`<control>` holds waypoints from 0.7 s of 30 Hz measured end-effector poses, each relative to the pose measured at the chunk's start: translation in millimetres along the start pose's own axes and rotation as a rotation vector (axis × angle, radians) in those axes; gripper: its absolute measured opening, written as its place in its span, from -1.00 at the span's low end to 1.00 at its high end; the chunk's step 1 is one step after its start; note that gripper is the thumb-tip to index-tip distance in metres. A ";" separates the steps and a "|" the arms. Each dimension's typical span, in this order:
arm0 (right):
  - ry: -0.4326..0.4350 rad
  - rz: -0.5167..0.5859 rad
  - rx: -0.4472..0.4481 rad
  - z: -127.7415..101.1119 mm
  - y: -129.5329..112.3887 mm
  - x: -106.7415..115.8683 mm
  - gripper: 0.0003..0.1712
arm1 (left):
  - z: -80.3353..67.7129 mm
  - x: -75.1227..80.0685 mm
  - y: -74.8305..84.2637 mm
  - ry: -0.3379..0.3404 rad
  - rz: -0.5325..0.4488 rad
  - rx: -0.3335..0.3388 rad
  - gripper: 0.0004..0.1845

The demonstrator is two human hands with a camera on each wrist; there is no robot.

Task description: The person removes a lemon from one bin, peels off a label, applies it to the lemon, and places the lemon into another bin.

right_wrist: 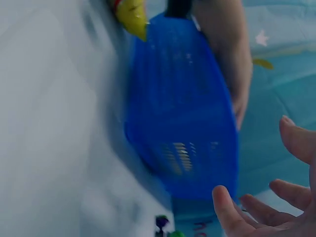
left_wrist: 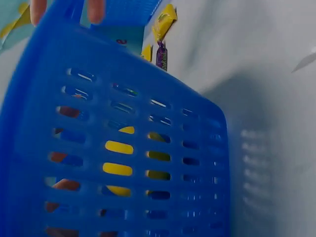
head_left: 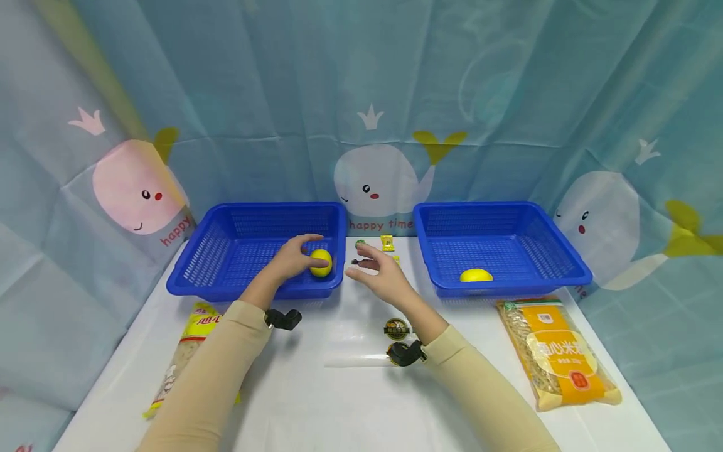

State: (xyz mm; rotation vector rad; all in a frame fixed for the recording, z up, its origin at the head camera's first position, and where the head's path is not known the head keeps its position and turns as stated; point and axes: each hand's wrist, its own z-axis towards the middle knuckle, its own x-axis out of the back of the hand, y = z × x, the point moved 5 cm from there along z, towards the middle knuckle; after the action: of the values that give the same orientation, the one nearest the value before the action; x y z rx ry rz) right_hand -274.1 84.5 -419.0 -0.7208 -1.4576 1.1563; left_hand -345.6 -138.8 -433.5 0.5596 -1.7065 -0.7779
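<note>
A smooth yellow ball-like object point(head_left: 321, 263) lies inside the left blue basket point(head_left: 194, 267), near its right wall. My left hand point(head_left: 292, 258) reaches over that basket's front rim, its fingers extended and its thumb overlapping the yellow object. In the left wrist view, yellow point(left_wrist: 118, 169) shows through the slots below the fingertips point(left_wrist: 96, 11). Whether the hand touches it cannot be told. My right hand point(head_left: 384, 279) hovers between the baskets, fingers spread and holding nothing. Behind it lie small wrapped candies, including a yellow one point(head_left: 386, 243) and a purple one point(left_wrist: 162, 56).
To the right stands another blue basket point(head_left: 556, 276) with a yellow rounded object point(head_left: 476, 275) inside. An orange-labelled bag of grain point(head_left: 559, 355) lies before it. At left, my forearm partly covers a yellow-ended bag point(head_left: 194, 333). A gold-and-black label point(head_left: 396, 329) lies near my right wrist.
</note>
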 end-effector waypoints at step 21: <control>-0.101 -0.080 -0.003 10.0 11.8 -32.3 -0.18 | 15.3 -12.0 -7.5 -0.109 0.168 0.008 -0.31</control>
State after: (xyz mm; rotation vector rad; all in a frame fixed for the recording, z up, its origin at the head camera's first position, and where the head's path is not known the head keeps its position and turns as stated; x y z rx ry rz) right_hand -278.2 56.7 -441.3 -0.6079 -1.5586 1.1425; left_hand -357.4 -132.0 -449.3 0.3792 -1.8317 -0.6919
